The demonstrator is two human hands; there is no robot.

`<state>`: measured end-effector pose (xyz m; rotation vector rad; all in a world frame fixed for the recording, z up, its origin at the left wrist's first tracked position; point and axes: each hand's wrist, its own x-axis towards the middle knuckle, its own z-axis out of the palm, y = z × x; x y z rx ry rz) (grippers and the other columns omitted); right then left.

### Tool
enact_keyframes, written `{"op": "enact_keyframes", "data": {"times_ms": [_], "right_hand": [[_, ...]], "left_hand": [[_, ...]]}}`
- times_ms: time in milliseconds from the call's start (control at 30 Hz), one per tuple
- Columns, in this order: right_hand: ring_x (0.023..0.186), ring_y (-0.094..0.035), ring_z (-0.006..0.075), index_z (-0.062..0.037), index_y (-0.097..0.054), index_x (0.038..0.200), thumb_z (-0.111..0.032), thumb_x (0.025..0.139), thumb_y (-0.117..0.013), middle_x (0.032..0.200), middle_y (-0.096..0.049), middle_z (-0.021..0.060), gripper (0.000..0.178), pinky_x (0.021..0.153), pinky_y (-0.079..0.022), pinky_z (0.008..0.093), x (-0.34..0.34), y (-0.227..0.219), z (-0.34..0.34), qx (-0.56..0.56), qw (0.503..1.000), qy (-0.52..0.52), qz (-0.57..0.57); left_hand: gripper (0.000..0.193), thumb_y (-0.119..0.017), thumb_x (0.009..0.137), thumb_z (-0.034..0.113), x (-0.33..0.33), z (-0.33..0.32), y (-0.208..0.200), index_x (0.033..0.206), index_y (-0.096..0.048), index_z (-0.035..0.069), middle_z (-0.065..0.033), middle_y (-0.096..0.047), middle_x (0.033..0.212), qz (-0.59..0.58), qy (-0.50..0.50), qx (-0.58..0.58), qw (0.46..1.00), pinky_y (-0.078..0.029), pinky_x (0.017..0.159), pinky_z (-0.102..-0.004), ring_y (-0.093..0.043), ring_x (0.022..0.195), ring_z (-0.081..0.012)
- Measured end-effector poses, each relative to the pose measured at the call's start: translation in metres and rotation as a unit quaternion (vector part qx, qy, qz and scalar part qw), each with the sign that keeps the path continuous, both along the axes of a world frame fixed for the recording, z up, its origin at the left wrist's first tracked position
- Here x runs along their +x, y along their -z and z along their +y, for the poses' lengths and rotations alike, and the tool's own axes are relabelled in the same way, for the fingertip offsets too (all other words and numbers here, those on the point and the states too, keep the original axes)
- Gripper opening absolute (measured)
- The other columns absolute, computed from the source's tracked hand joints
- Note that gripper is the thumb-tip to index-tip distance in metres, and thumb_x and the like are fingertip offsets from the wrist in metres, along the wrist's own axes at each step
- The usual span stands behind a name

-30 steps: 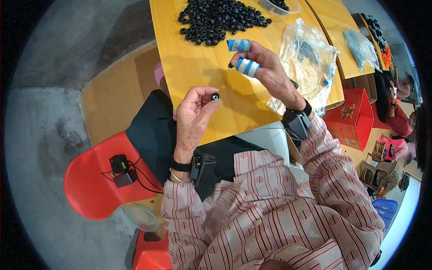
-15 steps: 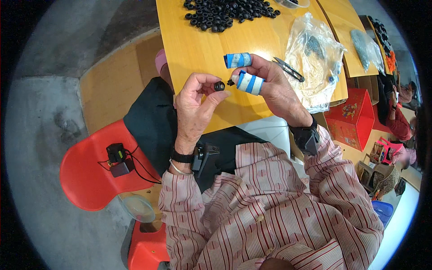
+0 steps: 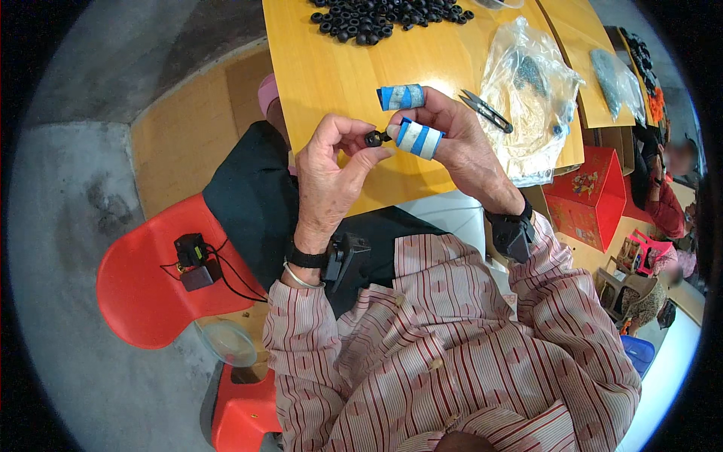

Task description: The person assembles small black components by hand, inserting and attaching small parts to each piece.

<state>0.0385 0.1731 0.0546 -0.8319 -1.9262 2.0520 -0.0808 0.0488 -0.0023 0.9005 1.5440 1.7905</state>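
Observation:
Between the thumb and fingers of my left hand (image 3: 331, 167) is a small round black ring-shaped part (image 3: 373, 138). My right hand (image 3: 459, 147), with blue and white tape wrapped round its thumb and a finger, pinches a smaller black piece (image 3: 385, 136). That piece meets the right side of the round part; whether it sits inside cannot be made out. Both hands are above the near part of the yellow table (image 3: 361, 83). Thread snips (image 3: 486, 111) lie just beyond my right hand, beside a clear plastic bag (image 3: 527, 98) with small dark pieces in it.
A heap of black round parts (image 3: 369, 19) covers the table's far side. To the left stands a red chair (image 3: 143, 279) with a small black device (image 3: 194, 260) and cables. A red box (image 3: 584, 196) is at the right, with other people seated farther off.
The two black parts have come together; a gap showed between them before. My left hand has tilted the round part toward the right one. The view has shifted slightly.

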Motion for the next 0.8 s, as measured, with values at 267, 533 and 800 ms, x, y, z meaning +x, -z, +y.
{"op": "enact_keyframes", "data": {"times_ms": [267, 533, 800], "right_hand": [[0.089, -0.055, 0.0067, -0.0036, -0.054, 0.119, -0.013, 0.084, -0.066, 0.094, -0.060, -0.0015, 0.038, 0.084, -0.043, 0.0235, 0.002, 0.005, -0.001, 0.032, 0.999, -0.003, -0.003], [0.089, -0.055, 0.0067, -0.0045, -0.054, 0.120, -0.012, 0.084, -0.066, 0.094, -0.060, -0.0016, 0.038, 0.083, -0.043, 0.0230, 0.002, 0.009, -0.005, 0.041, 0.999, 0.009, -0.011], [0.089, -0.053, 0.0096, -0.0020, -0.055, 0.116, -0.010, 0.082, -0.067, 0.094, -0.059, 0.0022, 0.037, 0.082, -0.043, 0.0241, 0.005, 0.011, -0.002, -0.049, 0.998, 0.018, 0.018]], "left_hand": [[0.025, -0.077, 0.070, 0.006, 0.002, 0.001, 0.000, 0.087, -0.059, 0.001, -0.0039, -0.062, 0.073, 0.078, -0.026, -0.031, 0.996, -0.047, 0.061, -0.0240, -0.055, 0.063, -0.0099], [0.024, -0.076, 0.070, 0.005, 0.005, 0.001, -0.005, 0.085, -0.057, 0.003, -0.0060, -0.061, 0.075, 0.179, -0.056, -0.047, 0.981, -0.048, 0.060, -0.0272, -0.059, 0.064, -0.0151], [0.025, -0.077, 0.069, 0.005, 0.007, -0.001, -0.009, 0.085, -0.057, 0.003, -0.0060, -0.060, 0.073, 0.175, -0.031, -0.044, 0.983, -0.048, 0.059, -0.0271, -0.059, 0.063, -0.0154]]}}
